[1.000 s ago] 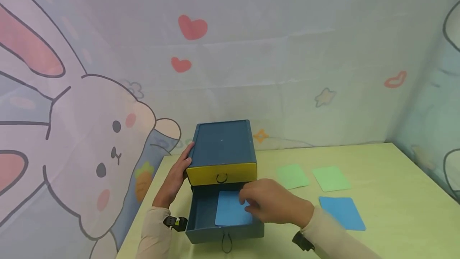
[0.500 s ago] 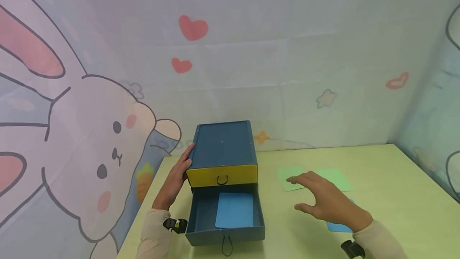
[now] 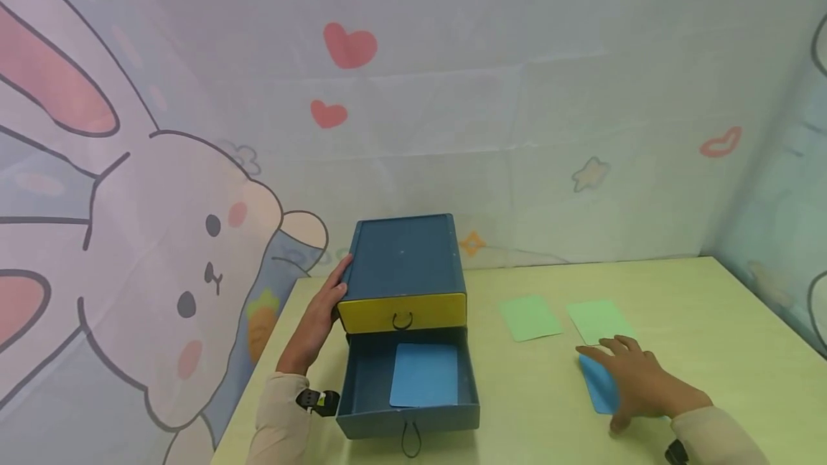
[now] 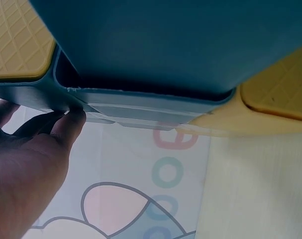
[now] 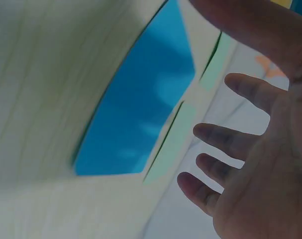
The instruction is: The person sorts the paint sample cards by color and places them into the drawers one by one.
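Observation:
My left hand (image 3: 316,318) rests against the left side of a small dark blue drawer box (image 3: 403,257), its fingertips touching the wall in the left wrist view. The box's upper drawer front (image 3: 403,313) is yellow with a black loop pull. Below it, a blue lower drawer (image 3: 368,379) is pulled out, and a light blue card (image 3: 424,375) lies inside. Farther right, my right hand (image 3: 646,379) spreads its fingers over a blue card (image 3: 597,382) on the table, covering part of it. In the right wrist view a gap shows between those fingers and the card.
Two pale green cards, a nearer-left one (image 3: 530,318) and one farther right (image 3: 602,320), lie on the light yellow-green table (image 3: 517,407). A printed cloth backdrop (image 3: 517,106) stands behind the table, with a side panel (image 3: 775,199) on the right.
My right hand has left the light blue card in the drawer and moved right, fingers spreading, to above the blue card on the table. The left hand has stayed on the box.

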Motion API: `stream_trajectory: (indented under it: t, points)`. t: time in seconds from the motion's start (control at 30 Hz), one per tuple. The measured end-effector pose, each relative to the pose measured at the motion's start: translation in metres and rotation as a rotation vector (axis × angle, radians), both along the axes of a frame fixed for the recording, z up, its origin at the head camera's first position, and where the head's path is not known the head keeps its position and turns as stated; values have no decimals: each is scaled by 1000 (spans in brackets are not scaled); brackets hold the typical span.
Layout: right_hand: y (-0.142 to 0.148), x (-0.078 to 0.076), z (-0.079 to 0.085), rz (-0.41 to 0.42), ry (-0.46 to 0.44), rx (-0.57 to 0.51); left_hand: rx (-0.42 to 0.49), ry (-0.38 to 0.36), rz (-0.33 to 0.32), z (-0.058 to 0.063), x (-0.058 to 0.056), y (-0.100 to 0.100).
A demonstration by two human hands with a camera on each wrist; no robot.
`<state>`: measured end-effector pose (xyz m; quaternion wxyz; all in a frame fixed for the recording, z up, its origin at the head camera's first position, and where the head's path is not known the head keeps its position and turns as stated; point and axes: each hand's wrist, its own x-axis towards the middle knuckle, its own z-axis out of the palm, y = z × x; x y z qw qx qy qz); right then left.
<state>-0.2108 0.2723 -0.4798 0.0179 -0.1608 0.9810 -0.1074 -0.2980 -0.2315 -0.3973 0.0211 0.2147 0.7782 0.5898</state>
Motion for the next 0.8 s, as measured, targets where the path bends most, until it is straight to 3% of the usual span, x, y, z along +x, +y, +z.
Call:
stream_trajectory:
  t: [0.4,0.8]
  points:
    - [22,-6,-16,-58,-78,36,9,-4,-16,-3,-4,0]
    - [20,-4,-15,-8,-99,59,5,1,-5,-3,-2,-1]
